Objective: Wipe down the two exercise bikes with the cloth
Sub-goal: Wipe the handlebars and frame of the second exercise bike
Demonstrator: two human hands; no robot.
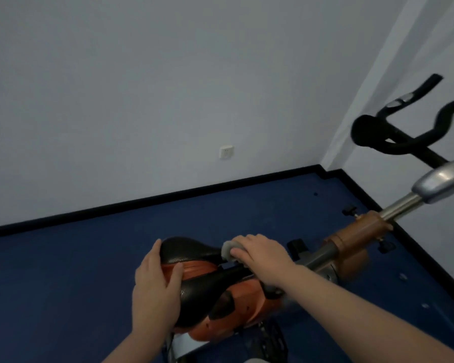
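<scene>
the cloth (pixel 227 250), pale grey and bunched, sits on the nose end of the saddle (pixel 194 279), pressed there under the right hand (pixel 257 251), whose fingers curl over and round it. the saddle is black with an orange strip down its middle, low in the centre of the view. the left hand (pixel 155 292) holds the saddle's wide rear end, thumb up along the left edge and fingers spread flat over the top, not clenched. under the saddle shows the orange body of the bike (pixel 247 305), and from there a dark tube runs up to the right into a brown collar (pixel 362 231), then a silver post (pixel 401 205) and a grey clamp. black handlebars (pixel 393 137) curve at the upper right, blurred. the bike stands on a blue floor (pixel 63 284) with a black skirting along pale walls. a white socket (pixel 226 151) sits low on the far wall. only one bike is in view.
</scene>
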